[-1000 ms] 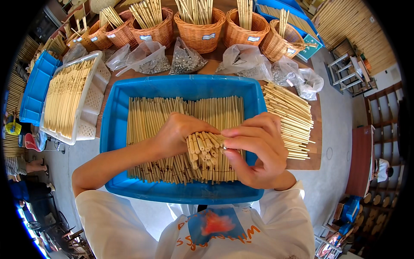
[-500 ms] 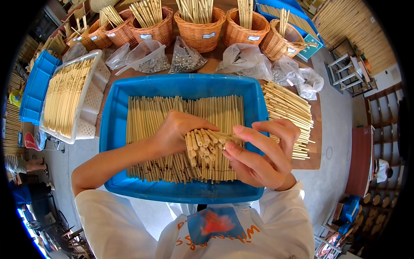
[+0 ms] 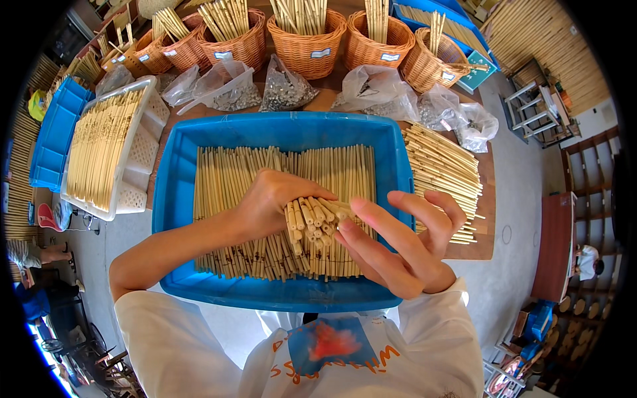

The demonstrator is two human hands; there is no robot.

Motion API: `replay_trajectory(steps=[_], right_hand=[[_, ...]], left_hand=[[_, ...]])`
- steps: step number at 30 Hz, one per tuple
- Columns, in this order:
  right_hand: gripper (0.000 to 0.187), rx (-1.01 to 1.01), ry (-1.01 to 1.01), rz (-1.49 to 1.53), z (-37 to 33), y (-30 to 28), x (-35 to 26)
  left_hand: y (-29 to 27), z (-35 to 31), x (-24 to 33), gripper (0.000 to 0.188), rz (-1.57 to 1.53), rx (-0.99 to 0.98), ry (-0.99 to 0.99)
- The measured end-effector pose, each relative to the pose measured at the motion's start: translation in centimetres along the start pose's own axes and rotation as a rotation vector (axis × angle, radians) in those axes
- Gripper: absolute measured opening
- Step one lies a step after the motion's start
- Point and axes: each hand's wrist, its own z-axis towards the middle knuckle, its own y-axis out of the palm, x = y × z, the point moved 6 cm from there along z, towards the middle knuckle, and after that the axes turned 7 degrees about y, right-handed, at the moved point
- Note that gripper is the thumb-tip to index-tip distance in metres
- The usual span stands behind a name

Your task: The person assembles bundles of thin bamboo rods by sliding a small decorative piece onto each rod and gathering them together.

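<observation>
My left hand [image 3: 269, 202] is wrapped round a bundle of thin bamboo sticks [image 3: 306, 219], their cut ends turned toward me. At the bundle's right side, the thumb and index finger of my right hand [image 3: 405, 249] close on the end of one stick; its other fingers are raised and spread. A tiny pale spot shows by the thumb tip, too small to name. Both hands are above a blue plastic tub [image 3: 285, 302], in which many bamboo sticks [image 3: 229, 199] lie side by side in rows.
Wicker baskets [image 3: 308, 43] of sticks line the back. Before them lie clear plastic bags [image 3: 286, 86] of small metallic pieces. A white crate [image 3: 136, 162] of sticks stands left, beside a blue crate [image 3: 53, 142]. Loose sticks [image 3: 448, 179] lie right of the tub on the brown table [image 3: 488, 199].
My right hand has shifted slightly left, its thumb and index fingertips closer in against the bundle. My left hand and the bundle have hardly moved.
</observation>
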Motion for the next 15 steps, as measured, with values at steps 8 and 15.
replay_trajectory(steps=[8, 15], right_hand=[[0.016, 0.004, 0.096, 0.024, -0.33, 0.6, 0.36], [0.03, -0.012, 0.025, 0.012, -0.83, -0.12, 0.12]], left_hand=[[-0.07, 0.28, 0.32, 0.035, 0.007, -0.023, 0.009], [0.08, -0.03, 0.35, 0.034, 0.022, -0.034, 0.002]])
